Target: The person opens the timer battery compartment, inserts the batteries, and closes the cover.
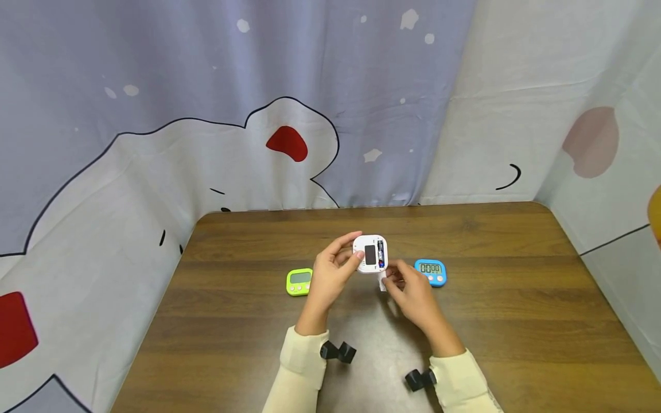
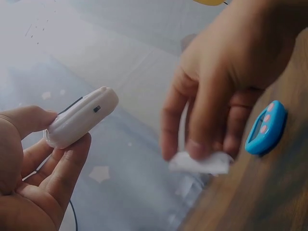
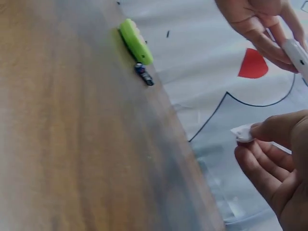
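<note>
My left hand [image 1: 330,274] holds a white digital timer [image 1: 371,261] between thumb and fingers, its back facing the head camera. A battery [image 1: 381,254] lies in the uncovered compartment along the timer's right side. Just below and to the right, my right hand [image 1: 413,293] pinches a small white piece [image 2: 199,162] that looks like a battery cover. The piece is apart from the timer, and the fingers partly hide it.
On the wooden table [image 1: 232,344], a green timer [image 1: 298,282] lies left of the hands and a blue timer [image 1: 431,272] to the right. A loose battery [image 3: 144,74] lies beside the green timer. A patterned curtain [image 1: 382,103] hangs behind the table.
</note>
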Demonstrator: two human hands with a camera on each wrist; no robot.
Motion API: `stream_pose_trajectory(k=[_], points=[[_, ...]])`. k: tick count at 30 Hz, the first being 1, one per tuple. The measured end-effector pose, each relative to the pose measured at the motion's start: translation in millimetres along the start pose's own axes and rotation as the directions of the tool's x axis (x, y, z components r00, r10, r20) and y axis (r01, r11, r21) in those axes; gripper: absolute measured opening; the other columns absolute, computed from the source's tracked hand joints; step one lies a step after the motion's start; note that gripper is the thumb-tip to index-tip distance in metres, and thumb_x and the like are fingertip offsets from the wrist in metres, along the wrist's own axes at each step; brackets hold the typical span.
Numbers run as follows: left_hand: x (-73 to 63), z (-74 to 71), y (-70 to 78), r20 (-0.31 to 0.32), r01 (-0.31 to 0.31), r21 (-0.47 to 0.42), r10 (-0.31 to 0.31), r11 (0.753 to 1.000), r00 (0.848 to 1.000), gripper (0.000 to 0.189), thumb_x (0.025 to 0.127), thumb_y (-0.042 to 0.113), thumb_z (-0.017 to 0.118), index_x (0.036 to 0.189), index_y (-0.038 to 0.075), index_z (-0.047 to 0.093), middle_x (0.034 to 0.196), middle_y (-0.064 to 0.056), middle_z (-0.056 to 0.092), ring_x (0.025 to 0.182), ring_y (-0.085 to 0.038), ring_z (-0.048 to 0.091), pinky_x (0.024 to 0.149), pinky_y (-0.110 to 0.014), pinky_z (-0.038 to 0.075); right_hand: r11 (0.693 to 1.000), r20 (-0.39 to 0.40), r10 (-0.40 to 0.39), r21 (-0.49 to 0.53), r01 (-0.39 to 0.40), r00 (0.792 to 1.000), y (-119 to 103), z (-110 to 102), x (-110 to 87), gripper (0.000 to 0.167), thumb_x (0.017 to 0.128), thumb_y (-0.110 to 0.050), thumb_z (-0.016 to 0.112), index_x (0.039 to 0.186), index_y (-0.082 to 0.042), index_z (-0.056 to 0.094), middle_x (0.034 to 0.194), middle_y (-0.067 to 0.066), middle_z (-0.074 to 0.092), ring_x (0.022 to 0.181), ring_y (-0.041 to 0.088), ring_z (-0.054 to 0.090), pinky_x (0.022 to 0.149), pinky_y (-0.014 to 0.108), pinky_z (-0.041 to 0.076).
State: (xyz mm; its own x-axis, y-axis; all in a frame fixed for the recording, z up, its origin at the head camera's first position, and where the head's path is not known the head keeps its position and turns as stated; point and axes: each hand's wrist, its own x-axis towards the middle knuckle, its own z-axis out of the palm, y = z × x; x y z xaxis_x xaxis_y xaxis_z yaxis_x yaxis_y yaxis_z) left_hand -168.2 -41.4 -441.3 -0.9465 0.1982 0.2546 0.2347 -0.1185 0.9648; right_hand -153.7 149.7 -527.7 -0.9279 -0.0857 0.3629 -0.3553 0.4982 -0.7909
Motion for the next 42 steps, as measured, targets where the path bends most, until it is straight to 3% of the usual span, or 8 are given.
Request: stream_pose_trajectory(k=[9, 14, 18, 23, 32, 37, 40, 42], points=[[-0.3, 0.1, -1.4, -0.01, 0.0, 0.005, 0.0, 1.0, 1.0, 0.04, 0.091, -0.003, 0.066, 0.129, -0.007, 0.057, 0.117, -0.022, 0.061, 0.096, -0.019, 0.066, 0.072, -0.022, 0.056, 0.98, -0.149, 0.019, 0.198, 0.011, 0.989, -13.1, -14.6, 5.3, 0.03, 0.085, 0.006, 0.071, 0.114, 0.0, 0.066, 0.097, 0.012, 0.069, 0.083, 0.025, 0.069, 0.074, 0.021, 0.057], [-0.6, -0.2, -2.4, -0.007, 0.007, -0.008, -0.007, 1.0, 1.0, 0.04, 0.09, -0.003, 0.066, 0.13, -0.006, 0.057, 0.117, -0.022, 0.061, 0.095, -0.019, 0.066, 0.072, -0.023, 0.056, 0.967, -0.209, -0.001, 0.249, 0.055, 0.978, -37.0, -26.8, 7.0, 0.031, 0.083, 0.014, 0.068, 0.114, 0.008, 0.064, 0.096, 0.022, 0.068, 0.08, 0.033, 0.067, 0.073, 0.021, 0.057], [-0.5, 0.1, -3.3, -0.011, 0.014, -0.011, -0.014, 1.0, 1.0, 0.04, 0.09, -0.003, 0.066, 0.129, -0.006, 0.057, 0.117, -0.021, 0.061, 0.094, -0.018, 0.066, 0.072, -0.023, 0.057, 0.955, -0.236, 0.003, 0.29, 0.068, 0.972, -58.7, -39.1, 6.9, 0.031, 0.084, 0.015, 0.066, 0.115, 0.013, 0.062, 0.098, 0.028, 0.066, 0.082, 0.028, 0.068, 0.074, 0.023, 0.057], [0.3, 1.3, -3.9, 0.008, 0.033, -0.001, -0.033, 0.999, 0.999, 0.041, 0.09, -0.002, 0.066, 0.13, -0.007, 0.056, 0.119, -0.021, 0.061, 0.096, -0.019, 0.066, 0.073, -0.023, 0.056, 0.915, -0.231, 0.053, 0.401, 0.046, 0.972, -68.5, -46.2, 5.9, 0.032, 0.084, 0.016, 0.065, 0.116, 0.016, 0.06, 0.102, 0.031, 0.063, 0.087, 0.021, 0.067, 0.076, 0.023, 0.057], [-0.4, 4.5, -6.1, 0.04, 0.059, 0.029, -0.06, 0.998, 0.997, 0.041, 0.09, 0.0, 0.067, 0.129, -0.006, 0.057, 0.121, -0.019, 0.062, 0.104, -0.037, 0.063, 0.072, -0.024, 0.056, 0.879, -0.219, 0.056, 0.473, 0.056, 0.974, -65.0, -46.7, 4.2, 0.034, 0.084, 0.017, 0.064, 0.118, 0.015, 0.059, 0.103, 0.032, 0.061, 0.087, 0.017, 0.065, 0.076, 0.022, 0.056], [1.6, 3.8, -22.6, 0.069, 0.058, 0.048, -0.061, 0.997, 0.996, 0.042, 0.091, 0.011, 0.07, 0.131, 0.002, 0.059, 0.114, -0.017, 0.066, 0.101, -0.027, 0.066, 0.072, -0.032, 0.058, 0.835, -0.233, 0.03, 0.541, 0.104, 0.972, -48.1, -39.0, 3.9, 0.034, 0.085, 0.015, 0.065, 0.118, 0.011, 0.061, 0.103, 0.029, 0.062, 0.088, 0.017, 0.065, 0.076, 0.023, 0.056], [3.2, 3.5, -34.1, 0.074, 0.05, 0.047, -0.054, 0.998, 0.996, 0.042, 0.09, 0.017, 0.072, 0.13, 0.009, 0.061, 0.112, -0.014, 0.067, 0.099, -0.022, 0.067, 0.07, -0.029, 0.057, 0.832, -0.238, 0.016, 0.542, 0.12, 0.971, -46.2, -37.8, 3.5, 0.033, 0.085, 0.014, 0.066, 0.118, 0.01, 0.062, 0.103, 0.03, 0.062, 0.088, 0.017, 0.065, 0.076, 0.023, 0.056], [3.1, 4.5, -34.0, 0.071, 0.057, 0.042, -0.06, 0.997, 0.996, 0.04, 0.09, 0.015, 0.072, 0.129, 0.012, 0.062, 0.112, -0.013, 0.067, 0.099, -0.023, 0.067, 0.07, -0.029, 0.057, 0.836, -0.238, 0.019, 0.536, 0.115, 0.971, -46.1, -37.7, 3.0, 0.033, 0.085, 0.013, 0.066, 0.118, 0.009, 0.062, 0.103, 0.03, 0.062, 0.088, 0.017, 0.065, 0.076, 0.023, 0.056]])
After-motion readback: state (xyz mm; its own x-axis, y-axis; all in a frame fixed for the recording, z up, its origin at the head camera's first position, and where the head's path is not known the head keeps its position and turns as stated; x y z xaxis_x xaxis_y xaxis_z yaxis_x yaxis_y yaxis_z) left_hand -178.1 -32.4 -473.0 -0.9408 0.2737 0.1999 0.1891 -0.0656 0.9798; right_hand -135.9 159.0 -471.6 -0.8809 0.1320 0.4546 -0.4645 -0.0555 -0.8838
